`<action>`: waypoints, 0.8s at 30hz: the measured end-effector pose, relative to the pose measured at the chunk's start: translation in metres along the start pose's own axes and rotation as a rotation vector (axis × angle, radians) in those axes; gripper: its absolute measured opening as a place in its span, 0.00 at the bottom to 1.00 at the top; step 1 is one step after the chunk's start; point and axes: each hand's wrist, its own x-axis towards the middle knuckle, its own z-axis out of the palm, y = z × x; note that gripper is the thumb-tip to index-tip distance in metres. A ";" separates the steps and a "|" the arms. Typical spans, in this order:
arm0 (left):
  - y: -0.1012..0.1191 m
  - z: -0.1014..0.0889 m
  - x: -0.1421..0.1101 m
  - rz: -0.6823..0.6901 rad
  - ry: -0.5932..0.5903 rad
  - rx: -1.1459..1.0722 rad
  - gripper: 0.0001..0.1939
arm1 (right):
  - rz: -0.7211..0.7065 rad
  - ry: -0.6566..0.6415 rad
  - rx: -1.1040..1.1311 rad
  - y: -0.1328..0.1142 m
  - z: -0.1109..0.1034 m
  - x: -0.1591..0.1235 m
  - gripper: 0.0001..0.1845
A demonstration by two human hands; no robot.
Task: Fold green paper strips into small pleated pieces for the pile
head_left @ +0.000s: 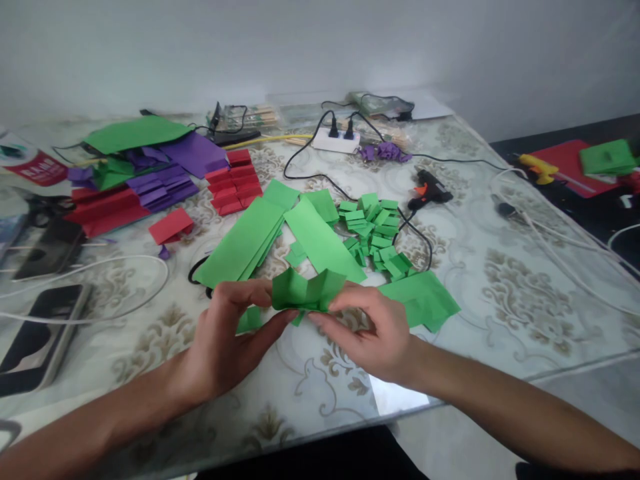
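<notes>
Just in from the near edge of the patterned surface (285, 407), above its middle stretch, a folded piece of green paper (307, 291) is held up between two bare hands. The left hand (223, 340) pinches its left end between thumb and forefinger; the right hand (383, 327) pinches the right end in the same way, its thumb along the lower fold. The paper's creased panels stand open toward the far edge.

Toward the left edge lies a phone (40, 340), with a white cable (163, 287) looping just beyond it. Right of the right hand, a creased green sheet (425, 300) lies flat. Past the hands come a stack of green strips (245, 243), a single long strip (325, 243) slanting beside it, and a heap of small folded green pieces (375, 230). Farther on, a black glue gun (433, 189) lies toward the right edge, while folded red paper (235, 181) and purple sheets (195, 155) lie leftward. Nearer the far edge, a white power strip (336, 141) carries two black plugs (341, 127).
</notes>
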 end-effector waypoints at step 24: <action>0.005 0.005 0.014 -0.463 -0.228 -0.588 0.21 | 0.724 -0.050 0.740 0.002 0.006 0.007 0.27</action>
